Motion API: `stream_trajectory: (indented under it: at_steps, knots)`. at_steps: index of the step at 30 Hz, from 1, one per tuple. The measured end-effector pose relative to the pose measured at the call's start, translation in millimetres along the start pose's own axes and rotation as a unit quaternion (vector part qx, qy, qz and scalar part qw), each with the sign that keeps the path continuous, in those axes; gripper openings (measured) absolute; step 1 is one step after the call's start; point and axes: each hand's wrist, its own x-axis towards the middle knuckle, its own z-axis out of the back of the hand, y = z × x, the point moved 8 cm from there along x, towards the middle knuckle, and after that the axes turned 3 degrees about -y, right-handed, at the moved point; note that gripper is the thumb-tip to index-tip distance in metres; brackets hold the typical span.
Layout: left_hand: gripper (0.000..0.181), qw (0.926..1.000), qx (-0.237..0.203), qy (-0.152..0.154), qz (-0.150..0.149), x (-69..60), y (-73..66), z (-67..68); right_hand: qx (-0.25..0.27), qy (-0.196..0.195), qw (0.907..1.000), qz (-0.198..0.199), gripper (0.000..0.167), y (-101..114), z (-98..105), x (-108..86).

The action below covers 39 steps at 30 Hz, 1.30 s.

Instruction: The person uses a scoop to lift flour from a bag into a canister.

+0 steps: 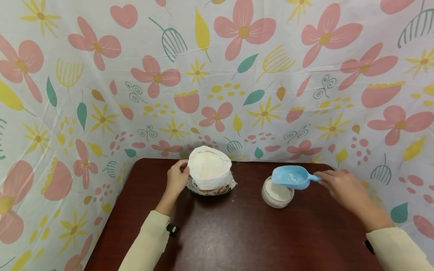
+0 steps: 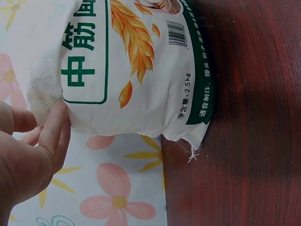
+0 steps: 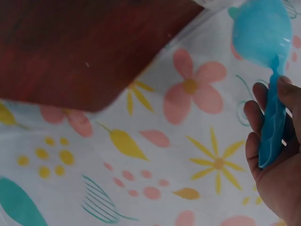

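A white flour bag (image 1: 211, 183) stands at the back of the table, its rim folded down and pale flour (image 1: 207, 164) visible inside. With thumb and fingers, my left hand (image 1: 177, 178) pinches the folded rim at the bag's left side; the left wrist view shows green lettering and a wheat ear on the bag (image 2: 136, 94). My right hand (image 1: 346, 190) grips the handle of a light blue scoop (image 1: 294, 177), which has a little white powder in its bowl. Below the scoop, partly covered by it, a clear round jar (image 1: 276, 205) holds white flour.
The dark red-brown table (image 1: 237, 237) has a few white specks on it. Behind and beside it hangs a white cloth (image 1: 217, 86) printed with flowers and leaves. Bag and jar stand apart, with bare tabletop between them.
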Motion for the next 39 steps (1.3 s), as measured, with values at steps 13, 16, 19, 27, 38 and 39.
stream_trajectory:
  at_steps: [13,16,19,27,38,39]
  knots:
    - [0.026,0.9999,0.006,-0.006,-0.007,-0.3,-1.1,1.6,0.085,-0.011,0.9852,-0.148,0.034,4.7,-32.0,-41.5]
    - [0.026,1.0000,0.005,-0.005,-0.007,0.2,0.2,1.4,0.112,-0.022,0.9773,-0.179,0.032,3.6,-41.0,-51.3]
    - [0.025,1.0000,0.006,-0.001,-0.005,0.2,1.9,0.5,0.132,-0.020,0.9693,-0.206,0.029,2.9,-47.8,-58.4]
    - [0.026,1.0000,-0.003,0.002,0.004,0.0,1.9,0.2,0.153,-0.007,0.9593,-0.237,0.027,7.4,-53.4,-63.2]
    - [0.026,1.0000,0.000,-0.001,0.008,-0.5,-0.9,-0.2,0.165,-0.025,0.9606,-0.222,0.030,25.7,-57.4,-43.1]
    - [0.026,1.0000,0.000,-0.001,0.008,-0.3,-1.0,-0.4,0.166,-0.028,0.9612,-0.218,0.030,27.7,-56.8,-39.9]
